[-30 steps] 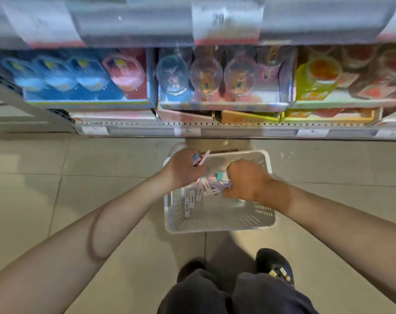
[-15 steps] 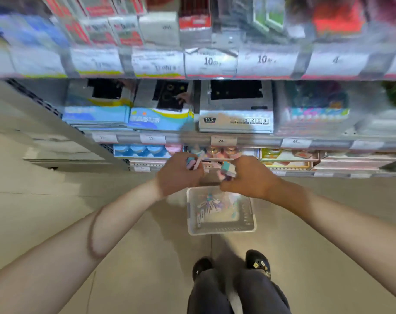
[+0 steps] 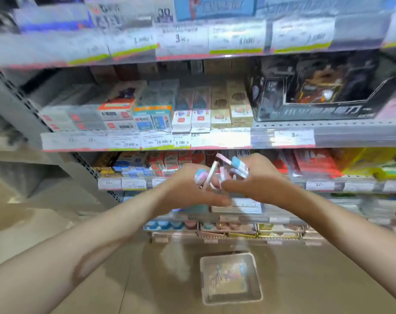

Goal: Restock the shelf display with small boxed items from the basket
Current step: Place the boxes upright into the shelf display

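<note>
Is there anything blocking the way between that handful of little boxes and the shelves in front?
Nothing visible. The left hand and right hand hold the small boxes up in open air before the shelves. The shelf rows themselves look packed, and blur hides any free slot. The basket sits below on the floor.

Left hand (image 3: 188, 191) and right hand (image 3: 258, 184) raised together before stocked shelves (image 3: 283, 137), gripping a cluster of small boxes (image 3: 222, 173); white basket (image 3: 256, 279) on floor (image 3: 147, 279) below, holding more boxes.
</note>
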`<action>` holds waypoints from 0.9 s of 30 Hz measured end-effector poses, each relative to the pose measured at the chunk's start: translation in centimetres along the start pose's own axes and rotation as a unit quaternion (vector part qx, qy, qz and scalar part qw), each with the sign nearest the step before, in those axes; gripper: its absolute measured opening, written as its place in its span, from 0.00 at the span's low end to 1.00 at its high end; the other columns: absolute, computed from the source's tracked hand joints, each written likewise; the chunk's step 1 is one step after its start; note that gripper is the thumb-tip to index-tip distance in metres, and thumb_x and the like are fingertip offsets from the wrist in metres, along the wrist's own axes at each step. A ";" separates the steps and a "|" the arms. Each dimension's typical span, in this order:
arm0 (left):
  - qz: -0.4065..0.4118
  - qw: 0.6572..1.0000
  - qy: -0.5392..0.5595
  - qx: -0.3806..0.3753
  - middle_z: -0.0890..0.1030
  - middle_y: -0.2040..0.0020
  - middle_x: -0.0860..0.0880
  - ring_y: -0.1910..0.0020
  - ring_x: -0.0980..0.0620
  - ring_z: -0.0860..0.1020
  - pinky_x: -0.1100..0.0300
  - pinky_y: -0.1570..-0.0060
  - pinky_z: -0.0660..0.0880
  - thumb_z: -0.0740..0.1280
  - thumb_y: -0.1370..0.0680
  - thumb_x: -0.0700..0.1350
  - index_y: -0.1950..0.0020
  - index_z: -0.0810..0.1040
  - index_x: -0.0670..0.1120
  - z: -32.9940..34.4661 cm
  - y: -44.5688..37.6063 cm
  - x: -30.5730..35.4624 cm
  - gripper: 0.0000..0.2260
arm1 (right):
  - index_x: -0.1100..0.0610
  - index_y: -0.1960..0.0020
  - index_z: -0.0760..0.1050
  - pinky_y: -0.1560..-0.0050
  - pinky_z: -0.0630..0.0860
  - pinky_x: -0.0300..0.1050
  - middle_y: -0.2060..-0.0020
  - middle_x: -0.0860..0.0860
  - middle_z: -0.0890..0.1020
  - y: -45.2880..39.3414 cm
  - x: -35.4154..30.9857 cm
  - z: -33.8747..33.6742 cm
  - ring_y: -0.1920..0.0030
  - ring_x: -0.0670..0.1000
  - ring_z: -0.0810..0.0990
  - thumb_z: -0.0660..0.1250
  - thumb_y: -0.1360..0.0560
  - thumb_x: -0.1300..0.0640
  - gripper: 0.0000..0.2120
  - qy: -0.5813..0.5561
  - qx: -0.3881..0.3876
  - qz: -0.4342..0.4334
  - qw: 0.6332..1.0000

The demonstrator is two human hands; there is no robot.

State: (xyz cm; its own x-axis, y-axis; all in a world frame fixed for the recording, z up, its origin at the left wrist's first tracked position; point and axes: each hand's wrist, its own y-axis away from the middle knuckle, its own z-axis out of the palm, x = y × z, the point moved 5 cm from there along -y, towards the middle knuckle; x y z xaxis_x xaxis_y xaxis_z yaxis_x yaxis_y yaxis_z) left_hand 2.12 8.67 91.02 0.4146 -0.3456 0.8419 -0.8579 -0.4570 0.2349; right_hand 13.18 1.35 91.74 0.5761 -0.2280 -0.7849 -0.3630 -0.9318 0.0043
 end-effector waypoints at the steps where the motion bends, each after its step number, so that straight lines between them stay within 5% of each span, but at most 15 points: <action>1: 0.003 1.000 -0.002 0.021 0.75 0.75 0.57 0.73 0.61 0.71 0.68 0.69 0.67 0.79 0.37 0.43 0.69 0.77 0.50 -0.9 0.5 1.4 0.10 | 0.54 0.78 0.63 0.78 0.59 0.34 0.82 0.47 0.66 0.2 -1.7 -1.2 0.79 0.46 0.63 0.70 0.34 0.56 0.19 -0.007 0.014 -0.014 1.000; 6: 0.066 0.996 -0.005 0.067 0.73 0.71 0.47 0.72 0.55 0.68 0.65 0.71 0.63 0.76 0.32 0.43 0.64 0.77 0.35 -4.1 3.1 8.4 0.13 | 0.54 0.79 0.64 0.78 0.58 0.35 0.84 0.47 0.66 1.0 -8.4 -6.3 0.80 0.44 0.63 0.70 0.36 0.60 0.19 -0.015 0.068 -0.060 0.996; 17: 0.125 0.987 0.047 0.090 0.71 0.80 0.54 0.81 0.58 0.64 0.69 0.80 0.58 0.71 0.28 0.40 0.65 0.77 0.43 -7.2 5.5 15.8 0.07 | 0.56 0.75 0.68 0.76 0.55 0.37 0.82 0.45 0.64 2.4 -14.2 -11.3 0.79 0.45 0.58 0.69 0.33 0.64 0.15 -0.147 0.049 -0.098 0.983; 21: 0.146 0.982 0.046 0.111 0.74 0.79 0.53 0.80 0.59 0.67 0.70 0.80 0.61 0.71 0.29 0.38 0.64 0.78 0.39 -7.5 5.7 16.5 0.05 | 0.69 0.63 0.75 0.76 0.54 0.38 0.75 0.56 0.68 3.2 -14.6 -11.9 0.77 0.47 0.59 0.68 0.29 0.60 0.11 -0.188 0.028 -0.111 0.975; 23: 0.159 0.979 0.043 0.120 0.75 0.79 0.53 0.81 0.60 0.68 0.71 0.79 0.62 0.71 0.29 0.37 0.62 0.78 0.34 -7.3 5.6 16.9 0.06 | 0.74 0.58 0.74 0.79 0.58 0.32 0.82 0.48 0.70 3.4 -14.6 -12.2 0.81 0.42 0.62 0.67 0.27 0.59 0.15 -0.207 0.039 -0.123 0.970; 27: 0.181 0.975 0.025 0.125 0.75 0.79 0.53 0.81 0.60 0.68 0.72 0.79 0.62 0.70 0.29 0.34 0.71 0.78 0.43 -6.6 4.9 18.4 0.10 | 0.62 0.69 0.73 0.77 0.62 0.27 0.85 0.44 0.70 3.6 -15.0 -12.9 0.81 0.40 0.67 0.71 0.30 0.59 0.12 -0.184 0.091 -0.155 0.966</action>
State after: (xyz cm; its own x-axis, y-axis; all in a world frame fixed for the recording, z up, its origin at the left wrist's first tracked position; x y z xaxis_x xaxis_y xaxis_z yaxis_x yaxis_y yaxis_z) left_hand 3.51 5.48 110.85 0.0768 -0.4844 0.8715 -0.8415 -0.5003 -0.2039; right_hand 12.75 -2.21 111.53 0.3909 0.2019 -0.8980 -0.3565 -0.8663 -0.3499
